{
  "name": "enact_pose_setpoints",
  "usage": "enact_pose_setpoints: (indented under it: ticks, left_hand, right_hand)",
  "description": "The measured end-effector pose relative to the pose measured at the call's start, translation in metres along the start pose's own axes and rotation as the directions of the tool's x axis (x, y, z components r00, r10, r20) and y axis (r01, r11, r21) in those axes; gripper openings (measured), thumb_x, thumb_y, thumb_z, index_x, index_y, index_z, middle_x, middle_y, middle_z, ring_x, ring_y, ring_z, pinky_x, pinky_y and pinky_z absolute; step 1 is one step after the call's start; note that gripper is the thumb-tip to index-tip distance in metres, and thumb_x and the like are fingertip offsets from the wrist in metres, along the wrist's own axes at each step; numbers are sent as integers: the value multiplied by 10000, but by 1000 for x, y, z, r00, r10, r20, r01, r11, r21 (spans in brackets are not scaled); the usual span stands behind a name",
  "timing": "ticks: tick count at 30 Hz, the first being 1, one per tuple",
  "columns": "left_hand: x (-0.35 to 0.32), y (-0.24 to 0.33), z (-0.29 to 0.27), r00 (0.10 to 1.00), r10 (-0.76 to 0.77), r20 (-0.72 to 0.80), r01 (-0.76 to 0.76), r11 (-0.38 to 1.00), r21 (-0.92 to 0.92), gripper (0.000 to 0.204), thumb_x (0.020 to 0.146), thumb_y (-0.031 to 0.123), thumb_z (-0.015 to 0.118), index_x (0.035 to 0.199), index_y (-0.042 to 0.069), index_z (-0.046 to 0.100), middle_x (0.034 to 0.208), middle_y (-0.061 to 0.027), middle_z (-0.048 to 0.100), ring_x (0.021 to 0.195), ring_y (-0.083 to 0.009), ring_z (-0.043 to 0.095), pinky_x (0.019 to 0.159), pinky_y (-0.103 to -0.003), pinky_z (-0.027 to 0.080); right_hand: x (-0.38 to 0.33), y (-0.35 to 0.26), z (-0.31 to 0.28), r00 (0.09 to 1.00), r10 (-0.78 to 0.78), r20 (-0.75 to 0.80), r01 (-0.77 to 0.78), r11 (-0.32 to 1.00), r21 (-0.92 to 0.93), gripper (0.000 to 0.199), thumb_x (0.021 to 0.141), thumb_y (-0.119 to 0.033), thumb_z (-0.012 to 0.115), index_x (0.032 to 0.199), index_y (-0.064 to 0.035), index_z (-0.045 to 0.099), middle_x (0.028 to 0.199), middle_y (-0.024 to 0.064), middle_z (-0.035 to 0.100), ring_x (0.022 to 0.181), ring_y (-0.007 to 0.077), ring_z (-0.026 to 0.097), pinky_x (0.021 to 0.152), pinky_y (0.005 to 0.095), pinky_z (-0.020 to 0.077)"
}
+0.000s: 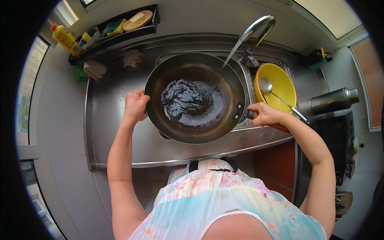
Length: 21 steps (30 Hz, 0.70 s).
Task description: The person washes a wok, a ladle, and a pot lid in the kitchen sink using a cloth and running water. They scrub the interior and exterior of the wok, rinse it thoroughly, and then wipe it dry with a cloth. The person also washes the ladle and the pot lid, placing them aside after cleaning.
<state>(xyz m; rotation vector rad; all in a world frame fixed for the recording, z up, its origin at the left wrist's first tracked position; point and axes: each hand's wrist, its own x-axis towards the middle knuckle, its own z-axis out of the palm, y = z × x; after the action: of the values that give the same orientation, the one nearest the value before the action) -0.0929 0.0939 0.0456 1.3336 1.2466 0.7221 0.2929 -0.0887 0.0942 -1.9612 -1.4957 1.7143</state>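
A large dark wok is held over the steel sink, with water pooled in its bottom. My left hand grips the wok's left rim. My right hand is closed around the wok's handle on the right. A curved metal tap stands behind the wok, and a stream of water runs from its spout down into the pan.
A yellow bowl with a metal ladle sits right of the sink. A steel flask lies further right. A black shelf at the back left holds a yellow bottle, sponges and a dish. Cloths lie on the drainboard.
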Motion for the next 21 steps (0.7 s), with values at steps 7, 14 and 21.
enact_pose_setpoints:
  ticks: [7,14,21]
  left_hand:
    - [12,61,-35,789,605,-108,-415,654,632,157,705,117,520,740,-7,609,670,-229,565,635,-393,582,584,-404,467]
    - [6,155,-20,627,772,-104,-420,448,790,179,748,149,525,810,28,641,727,-211,606,748,-390,605,703,-429,494]
    - [-7,228,23,513,858,1,-403,240,883,178,786,152,517,813,47,658,731,-173,642,741,-364,630,719,-435,505]
  right_hand:
    - [49,2,-6,927,-265,-264,210,953,-221,207,678,-108,659,814,4,552,595,86,591,530,165,586,515,307,444]
    - [96,-2,-9,864,-278,-420,199,954,-222,347,621,-176,638,903,26,614,731,196,650,746,315,657,677,383,497]
    - [138,8,-23,752,-396,-527,363,916,-170,474,593,-193,672,997,54,642,844,233,664,838,327,656,736,398,487]
